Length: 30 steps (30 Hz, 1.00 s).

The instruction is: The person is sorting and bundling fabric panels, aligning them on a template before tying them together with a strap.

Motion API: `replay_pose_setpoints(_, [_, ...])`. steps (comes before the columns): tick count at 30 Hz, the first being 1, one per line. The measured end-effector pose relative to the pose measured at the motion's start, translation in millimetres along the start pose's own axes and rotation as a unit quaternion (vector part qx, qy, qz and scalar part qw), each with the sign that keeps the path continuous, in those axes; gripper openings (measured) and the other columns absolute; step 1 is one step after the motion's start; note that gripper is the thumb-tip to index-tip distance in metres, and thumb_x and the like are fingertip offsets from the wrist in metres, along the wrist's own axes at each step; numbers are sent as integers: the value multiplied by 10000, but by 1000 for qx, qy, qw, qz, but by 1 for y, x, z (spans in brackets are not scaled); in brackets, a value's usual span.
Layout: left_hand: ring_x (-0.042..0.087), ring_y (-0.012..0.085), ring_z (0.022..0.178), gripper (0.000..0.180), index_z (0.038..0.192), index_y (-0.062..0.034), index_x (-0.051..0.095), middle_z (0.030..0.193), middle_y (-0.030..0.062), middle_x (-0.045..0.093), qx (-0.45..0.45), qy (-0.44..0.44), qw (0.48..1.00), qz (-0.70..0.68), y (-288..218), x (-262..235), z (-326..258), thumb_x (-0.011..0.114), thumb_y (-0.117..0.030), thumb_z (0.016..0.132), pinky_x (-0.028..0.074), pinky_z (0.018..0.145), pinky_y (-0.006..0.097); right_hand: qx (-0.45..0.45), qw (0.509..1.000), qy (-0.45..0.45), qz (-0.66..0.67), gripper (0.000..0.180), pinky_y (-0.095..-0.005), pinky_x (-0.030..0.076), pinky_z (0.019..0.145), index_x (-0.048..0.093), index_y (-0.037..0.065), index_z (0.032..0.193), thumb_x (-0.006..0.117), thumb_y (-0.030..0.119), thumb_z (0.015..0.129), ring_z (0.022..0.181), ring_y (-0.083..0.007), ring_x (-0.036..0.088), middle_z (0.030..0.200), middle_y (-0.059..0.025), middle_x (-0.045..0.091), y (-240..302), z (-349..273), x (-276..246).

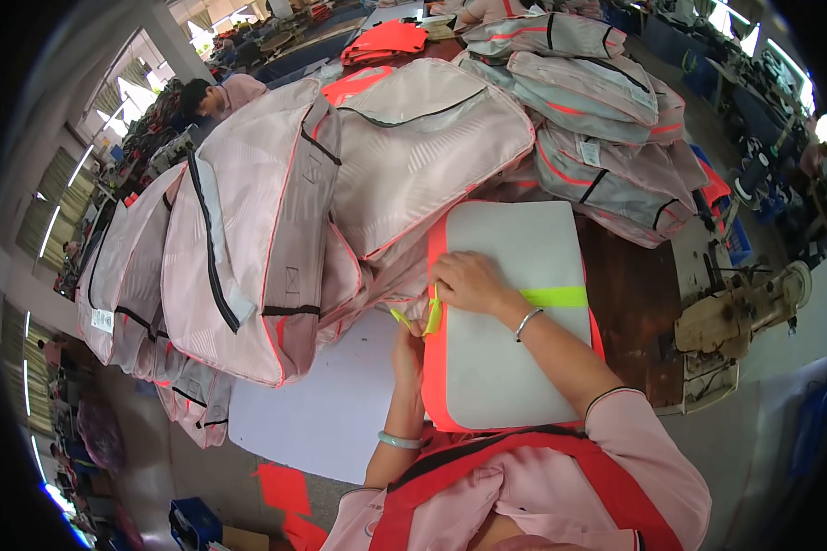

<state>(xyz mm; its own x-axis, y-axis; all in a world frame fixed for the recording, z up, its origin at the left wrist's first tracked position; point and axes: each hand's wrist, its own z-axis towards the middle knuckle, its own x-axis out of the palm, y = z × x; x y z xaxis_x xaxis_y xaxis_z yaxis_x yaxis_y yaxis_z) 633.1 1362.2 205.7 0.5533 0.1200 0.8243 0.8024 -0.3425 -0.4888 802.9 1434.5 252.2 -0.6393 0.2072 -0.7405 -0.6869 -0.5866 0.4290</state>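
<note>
A stack of flat pale-grey panels [515, 358] with a bright orange edge [435, 376] lies in front of me. Across it runs a neon yellow-green fabric strip [557, 297], whose loose ends come together at the stack's left edge. My right hand [473, 283] rests on the panels near that edge, fingers curled and closed on the strip. Low beside the orange edge, my left hand [410, 347] pinches the strip from the left; part of its fingers is hidden by the stack. How the strip's ends cross between the hands is too small to tell.
Large pale-pink sewn bags [239, 230] with black zippers pile up at the left and centre. More grey bags [597, 110] are heaped at the far right. A sewing machine [744, 312] stands to the right. Another person [234, 95] is at the far left; orange pieces [285, 489] lie below left.
</note>
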Motion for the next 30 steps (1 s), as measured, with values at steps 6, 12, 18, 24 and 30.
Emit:
replay_pose_setpoints(6, [535,195,900,266,829,-103,474,902,54,558,-8,70,998,2,-3,-17,5,442,-315,986,437,863,349,3,1000,0,23,72,-431,454,686,572,72,760,555,141,766,791,-294,575,791,-81,590,4,-2,-3])
replay_pose_setpoints(12, [431,293,1263,602,1404,-21,354,1390,160,410,178,-40,923,339,-38,-13,-11,558,-304,913,312,1060,390,151,944,78,282,239,-377,490,757,613,74,1037,555,179,830,893,-282,616,927,-109,646,-5,9,-36])
replay_pose_setpoints(18, [457,393,1199,431,1235,-31,511,1264,201,507,375,210,516,741,-26,99,19,620,-126,829,378,1005,453,206,948,-237,46,234,-397,500,752,631,49,1017,529,177,850,891,-320,637,973,-157,668,-73,8,-119])
replay_pose_setpoints(24, [482,369,1169,358,1144,-77,564,1257,166,527,405,206,372,809,43,126,147,611,-218,818,359,1012,463,399,894,-181,-97,229,-442,501,752,665,80,968,544,234,849,919,-316,635,958,-144,671,-121,0,-114])
replay_pose_setpoints(30, [509,309,1094,408,1101,-54,609,1097,139,597,413,123,392,813,60,136,175,603,-327,798,323,999,473,405,881,-94,-226,307,-520,464,817,676,106,904,517,368,891,1027,-308,566,1011,-91,641,-129,-19,-78])
